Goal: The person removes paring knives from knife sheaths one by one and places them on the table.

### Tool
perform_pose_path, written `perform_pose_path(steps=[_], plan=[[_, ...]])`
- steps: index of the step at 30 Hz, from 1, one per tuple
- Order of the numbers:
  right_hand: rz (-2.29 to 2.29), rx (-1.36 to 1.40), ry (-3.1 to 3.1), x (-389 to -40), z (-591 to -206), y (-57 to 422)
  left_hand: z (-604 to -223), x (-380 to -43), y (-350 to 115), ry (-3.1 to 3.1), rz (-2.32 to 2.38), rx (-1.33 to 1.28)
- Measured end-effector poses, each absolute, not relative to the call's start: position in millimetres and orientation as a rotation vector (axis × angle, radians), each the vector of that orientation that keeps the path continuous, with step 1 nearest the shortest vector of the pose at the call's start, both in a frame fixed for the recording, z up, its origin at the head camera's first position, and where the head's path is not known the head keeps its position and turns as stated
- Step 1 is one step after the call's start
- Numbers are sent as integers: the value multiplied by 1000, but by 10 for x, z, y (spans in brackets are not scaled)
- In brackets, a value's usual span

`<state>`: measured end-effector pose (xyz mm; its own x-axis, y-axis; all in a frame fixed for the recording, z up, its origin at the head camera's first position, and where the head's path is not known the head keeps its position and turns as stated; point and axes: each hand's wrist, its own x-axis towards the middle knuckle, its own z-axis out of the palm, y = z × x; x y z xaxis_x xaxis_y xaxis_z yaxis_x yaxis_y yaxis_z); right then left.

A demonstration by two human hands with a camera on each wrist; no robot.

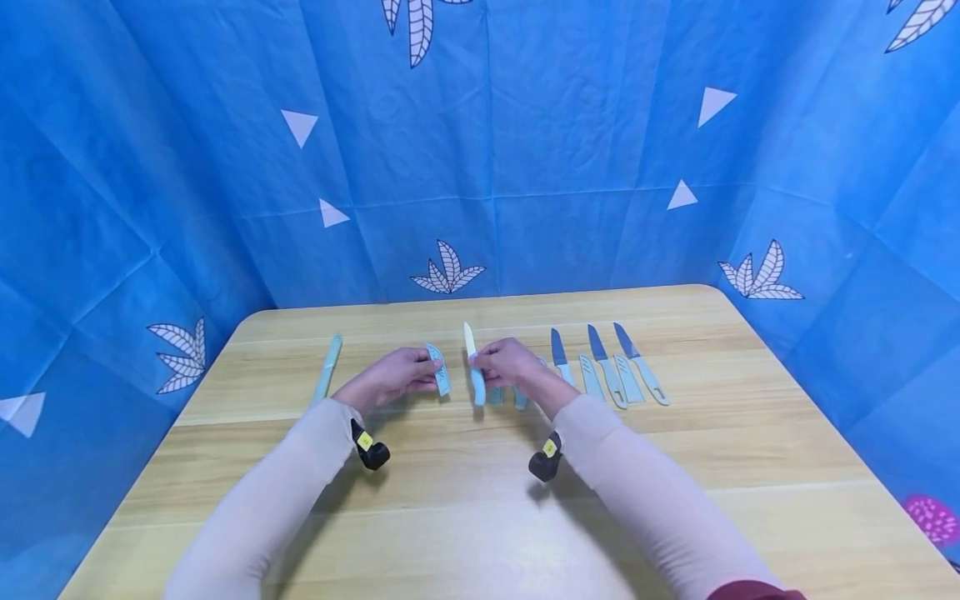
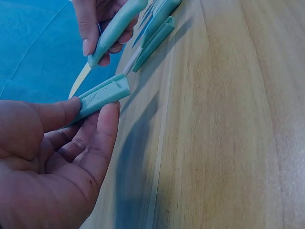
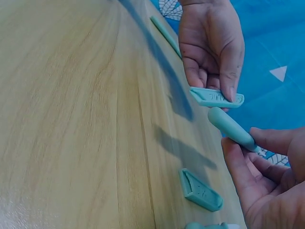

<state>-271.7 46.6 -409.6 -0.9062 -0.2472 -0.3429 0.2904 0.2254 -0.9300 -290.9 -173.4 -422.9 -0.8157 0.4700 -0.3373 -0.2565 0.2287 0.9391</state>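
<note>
My left hand (image 1: 392, 375) pinches a light blue-green knife sheath (image 1: 439, 373) between thumb and fingers, raised above the table. In the left wrist view the hollow end of this sheath (image 2: 107, 95) faces the other hand. My right hand (image 1: 512, 365) grips a knife (image 1: 477, 385) by its blue-green handle; the pale blade points away from me. Sheath and knife are apart, side by side. Below the right hand, another sheath (image 3: 201, 192) lies on the table in the right wrist view.
On the wooden table (image 1: 480, 517), a long blue-green piece, seemingly a sheathed knife (image 1: 327, 367), lies to the left. Several knives with dark blades, such as the rightmost knife (image 1: 640, 363), lie at the right among loose sheaths (image 1: 628, 379). A blue patterned cloth (image 1: 525, 150) hangs behind.
</note>
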Motion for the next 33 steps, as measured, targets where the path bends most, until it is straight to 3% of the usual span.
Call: perform_pose_path(steps=[33], plan=[[-1543,65,2298,-2783,-4208,281,-4290,-3058,-1580,2188,1239,154]])
